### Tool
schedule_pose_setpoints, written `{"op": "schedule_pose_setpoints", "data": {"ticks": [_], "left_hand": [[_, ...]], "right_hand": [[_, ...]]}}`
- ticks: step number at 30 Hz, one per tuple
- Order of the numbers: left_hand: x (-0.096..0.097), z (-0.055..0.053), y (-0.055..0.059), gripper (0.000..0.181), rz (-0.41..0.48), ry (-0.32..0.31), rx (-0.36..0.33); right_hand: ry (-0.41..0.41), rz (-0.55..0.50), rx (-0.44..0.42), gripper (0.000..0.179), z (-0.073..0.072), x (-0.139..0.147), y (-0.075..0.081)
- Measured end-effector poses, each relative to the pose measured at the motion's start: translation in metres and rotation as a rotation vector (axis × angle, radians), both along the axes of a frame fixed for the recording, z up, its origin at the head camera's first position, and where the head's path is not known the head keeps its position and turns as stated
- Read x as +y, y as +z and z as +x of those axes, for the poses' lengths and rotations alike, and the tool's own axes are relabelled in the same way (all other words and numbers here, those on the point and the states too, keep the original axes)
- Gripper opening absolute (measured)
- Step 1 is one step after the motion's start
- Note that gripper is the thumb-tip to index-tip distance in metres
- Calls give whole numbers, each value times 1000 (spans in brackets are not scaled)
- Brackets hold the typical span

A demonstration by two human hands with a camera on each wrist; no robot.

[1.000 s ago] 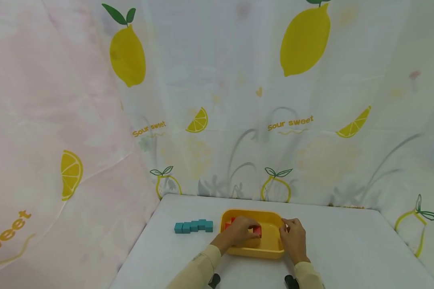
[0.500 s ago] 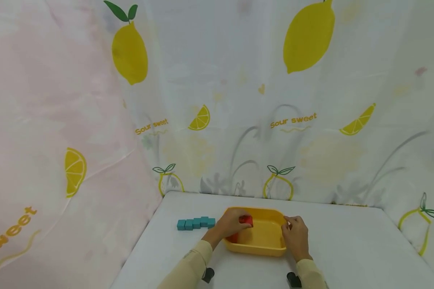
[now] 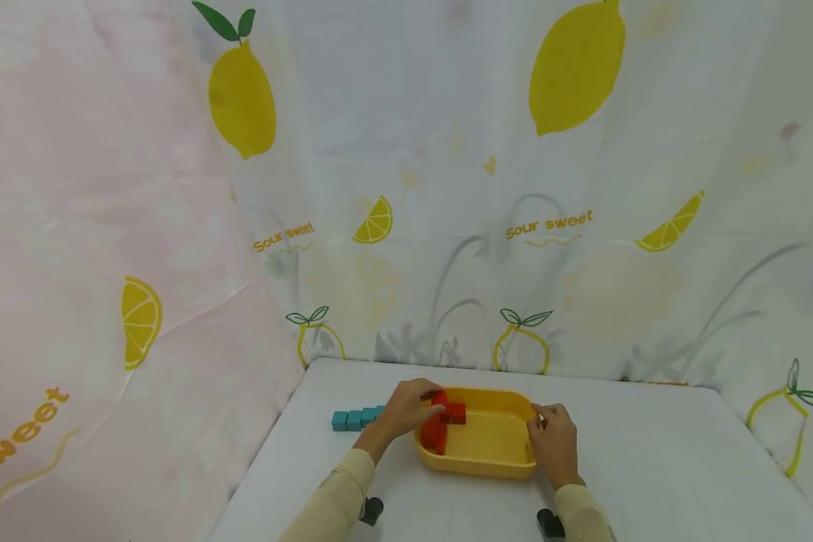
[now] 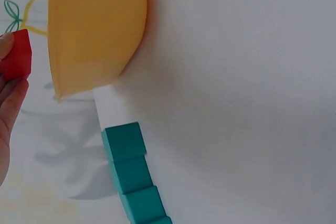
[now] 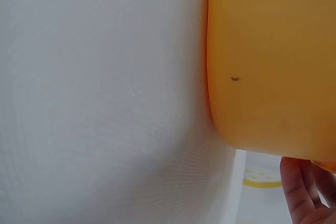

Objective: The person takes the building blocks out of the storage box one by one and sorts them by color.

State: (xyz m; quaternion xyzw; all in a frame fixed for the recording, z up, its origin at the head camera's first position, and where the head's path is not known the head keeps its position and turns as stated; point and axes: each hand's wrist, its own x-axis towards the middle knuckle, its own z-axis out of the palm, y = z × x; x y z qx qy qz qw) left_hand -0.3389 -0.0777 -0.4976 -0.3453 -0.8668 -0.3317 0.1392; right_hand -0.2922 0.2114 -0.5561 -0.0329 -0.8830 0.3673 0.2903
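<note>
My left hand (image 3: 406,405) is at the left rim of a yellow plastic tray (image 3: 485,467), pinching a red block (image 4: 18,56) between thumb and fingers in the left wrist view. Inside the tray, more red blocks (image 3: 457,413) lie against the left side; the hand partly hides them. On the right, my right hand (image 3: 555,444) grips the tray's right rim with thumb and fingers. The right wrist view shows the tray's outer wall (image 5: 273,66) and those fingers (image 5: 296,190) at the rim.
A row of teal blocks (image 3: 355,420) stands on the white table (image 3: 650,452) left of the tray, its right end behind my left hand. A lemon-print curtain (image 3: 406,150) hangs behind the table and along its left side.
My left hand has moved from over the middle of the tray leftward to its left rim, carrying a red block. My right hand has stayed on the right rim.
</note>
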Motion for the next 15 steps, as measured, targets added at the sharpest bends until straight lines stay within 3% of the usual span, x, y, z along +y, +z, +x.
{"op": "schedule_pose_setpoints", "data": {"ticks": [15], "left_hand": [[-44, 1, -3, 30, 3, 82, -4]], "right_hand": [[1, 7, 22, 27, 4, -3, 6]]}}
